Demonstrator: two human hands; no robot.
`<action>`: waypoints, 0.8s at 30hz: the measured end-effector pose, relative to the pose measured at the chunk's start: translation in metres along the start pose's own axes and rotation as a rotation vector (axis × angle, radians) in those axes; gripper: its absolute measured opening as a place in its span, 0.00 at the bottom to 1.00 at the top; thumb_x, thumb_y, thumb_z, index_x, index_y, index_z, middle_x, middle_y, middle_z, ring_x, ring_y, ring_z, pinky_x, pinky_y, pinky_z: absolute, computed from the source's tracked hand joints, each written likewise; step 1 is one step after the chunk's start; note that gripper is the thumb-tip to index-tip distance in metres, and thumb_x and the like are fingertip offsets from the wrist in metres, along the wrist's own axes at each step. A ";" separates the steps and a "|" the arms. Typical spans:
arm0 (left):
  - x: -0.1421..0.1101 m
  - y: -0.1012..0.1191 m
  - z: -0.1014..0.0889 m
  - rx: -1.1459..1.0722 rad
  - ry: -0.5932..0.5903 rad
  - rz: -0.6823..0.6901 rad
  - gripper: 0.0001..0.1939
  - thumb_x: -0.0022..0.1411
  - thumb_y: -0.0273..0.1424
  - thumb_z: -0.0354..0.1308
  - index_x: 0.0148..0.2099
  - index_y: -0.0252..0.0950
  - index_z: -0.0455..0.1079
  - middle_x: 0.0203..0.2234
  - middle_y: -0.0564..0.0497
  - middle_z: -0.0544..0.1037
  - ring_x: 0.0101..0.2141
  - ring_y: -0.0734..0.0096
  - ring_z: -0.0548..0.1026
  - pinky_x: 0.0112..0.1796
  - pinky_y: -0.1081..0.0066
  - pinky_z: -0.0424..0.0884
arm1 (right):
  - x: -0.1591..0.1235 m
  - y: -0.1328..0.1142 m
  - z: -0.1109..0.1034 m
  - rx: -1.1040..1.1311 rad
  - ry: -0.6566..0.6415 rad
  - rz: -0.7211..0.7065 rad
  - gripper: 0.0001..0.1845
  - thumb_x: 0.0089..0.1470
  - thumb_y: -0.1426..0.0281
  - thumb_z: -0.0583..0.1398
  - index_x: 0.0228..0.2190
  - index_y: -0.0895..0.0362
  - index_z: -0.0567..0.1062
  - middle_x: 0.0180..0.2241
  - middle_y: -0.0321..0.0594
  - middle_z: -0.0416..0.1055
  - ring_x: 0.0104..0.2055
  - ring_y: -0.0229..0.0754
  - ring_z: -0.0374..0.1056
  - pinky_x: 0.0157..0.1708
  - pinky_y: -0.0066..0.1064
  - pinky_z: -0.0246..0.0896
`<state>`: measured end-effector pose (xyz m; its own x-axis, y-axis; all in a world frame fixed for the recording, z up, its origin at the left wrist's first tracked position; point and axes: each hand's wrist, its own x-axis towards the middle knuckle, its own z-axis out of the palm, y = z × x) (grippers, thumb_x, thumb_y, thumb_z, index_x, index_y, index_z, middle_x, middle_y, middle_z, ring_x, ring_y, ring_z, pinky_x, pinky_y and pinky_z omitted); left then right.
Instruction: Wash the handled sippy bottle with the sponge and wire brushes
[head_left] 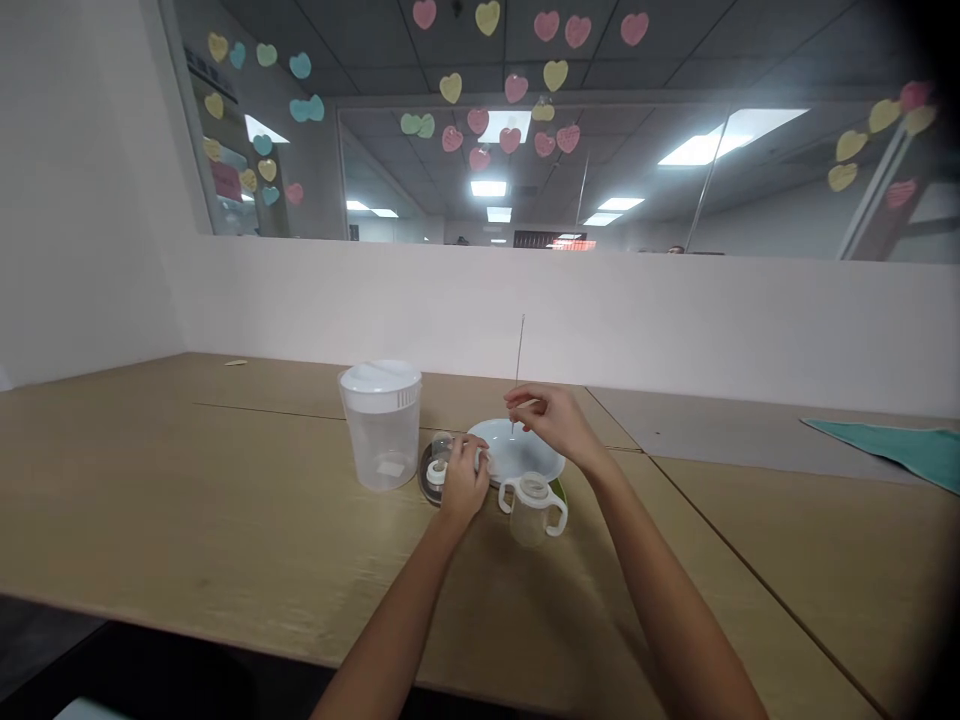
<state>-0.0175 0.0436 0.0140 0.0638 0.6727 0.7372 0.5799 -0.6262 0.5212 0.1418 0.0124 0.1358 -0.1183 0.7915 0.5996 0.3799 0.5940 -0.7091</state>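
Note:
My right hand (551, 415) is closed in a pinch on a thin wire rod (519, 350) with a small loop at its top. The rod stands nearly upright, its lower end over the white oval bowl (517, 455). My left hand (466, 478) has its fingers curled at the bowl's left rim and seems to grip it. Beside that hand, a dark tray (424, 484) bears a white ring-shaped cap (436, 472) and a clear dome-shaped cover (442, 444). In front of the bowl stands a clear bottle with two white handles (531, 515).
Left of the tray stands a translucent bucket with a white lid (381, 425). A green edge (559, 489) shows under the bowl. A teal cloth (900, 445) lies at the far right of the wooden table (247, 530). Behind rises a white wall (375, 300) with windows.

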 end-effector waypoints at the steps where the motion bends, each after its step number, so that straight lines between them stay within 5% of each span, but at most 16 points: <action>1: -0.001 0.002 0.001 -0.001 -0.017 0.011 0.10 0.60 0.25 0.44 0.41 0.36 0.65 0.39 0.47 0.68 0.43 0.69 0.67 0.48 0.68 0.63 | 0.000 0.002 0.003 0.011 -0.025 0.005 0.11 0.42 0.72 0.57 0.31 0.59 0.74 0.30 0.40 0.73 0.25 0.35 0.68 0.21 0.25 0.63; 12: -0.007 0.008 0.008 -0.016 -0.197 0.079 0.15 0.66 0.33 0.37 0.42 0.36 0.64 0.39 0.48 0.67 0.42 0.70 0.67 0.46 0.68 0.63 | -0.001 0.010 0.005 0.007 -0.091 -0.076 0.12 0.40 0.72 0.60 0.26 0.54 0.59 0.24 0.33 0.70 0.28 0.37 0.69 0.29 0.28 0.64; 18: -0.006 0.006 0.010 -0.027 -0.130 0.071 0.16 0.66 0.30 0.34 0.43 0.35 0.63 0.39 0.46 0.69 0.41 0.70 0.67 0.45 0.68 0.64 | -0.002 0.010 0.006 0.057 -0.127 -0.071 0.29 0.41 0.75 0.61 0.47 0.55 0.64 0.25 0.32 0.72 0.28 0.37 0.70 0.34 0.31 0.68; 24: -0.006 0.000 0.014 -0.059 -0.119 0.070 0.16 0.65 0.29 0.37 0.48 0.35 0.63 0.42 0.45 0.70 0.44 0.69 0.68 0.47 0.67 0.64 | -0.002 0.011 0.008 0.030 -0.186 -0.036 0.10 0.43 0.75 0.60 0.32 0.60 0.74 0.27 0.39 0.74 0.30 0.38 0.71 0.34 0.30 0.68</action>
<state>-0.0067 0.0451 0.0035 0.2003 0.6664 0.7182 0.5224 -0.6928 0.4971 0.1389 0.0187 0.1240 -0.3003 0.7809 0.5478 0.3450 0.6243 -0.7009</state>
